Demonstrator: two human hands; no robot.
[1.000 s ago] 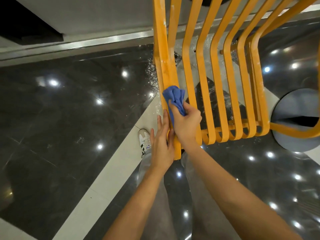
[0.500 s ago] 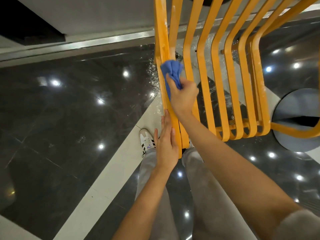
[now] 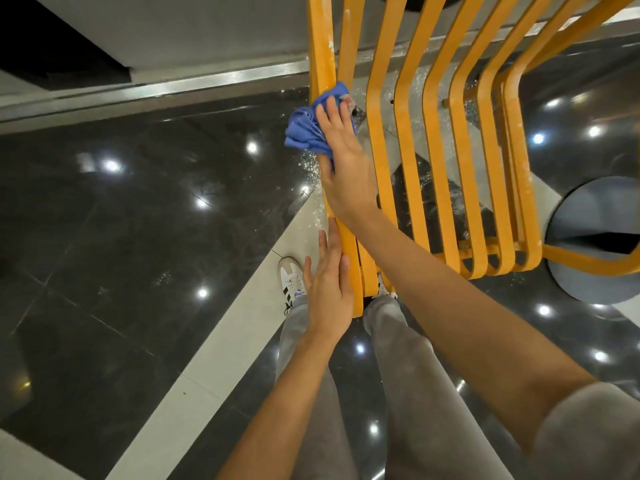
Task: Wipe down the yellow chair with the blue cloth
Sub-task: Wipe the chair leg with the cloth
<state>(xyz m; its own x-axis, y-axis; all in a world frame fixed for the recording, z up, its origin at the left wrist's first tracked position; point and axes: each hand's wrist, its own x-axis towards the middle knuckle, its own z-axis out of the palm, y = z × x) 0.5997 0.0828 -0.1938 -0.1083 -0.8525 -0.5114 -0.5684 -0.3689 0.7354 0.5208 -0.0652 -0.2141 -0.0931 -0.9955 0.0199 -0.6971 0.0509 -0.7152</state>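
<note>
the yellow chair (image 3: 408, 140) is filling the upper right of the head view, its row of curved slats running away from the person and joining at a bend near the person's legs, with pale dusty specks showing on the leftmost slats. the right hand (image 3: 341, 161) is lying over the outermost left slat, fingers fairly straight and close together, pressing the blue cloth (image 3: 304, 128) against that slat; the cloth is bunching out in folds to the left of the fingers and poking up beyond the fingertips, so it is sitting on the chair's left edge, well up from the bend. the left hand (image 3: 327, 289) is resting flat along the outer side of the same slat lower down, near its end, fingers straight and pressed together, holding nothing. below the chair a white sneaker (image 3: 291, 280) with dark stripes is standing on a light floor stripe (image 3: 207, 362) that is crossing the glossy dark floor (image 3: 121, 237), and grey trousers (image 3: 415, 393) are showing beneath the arms.
</note>
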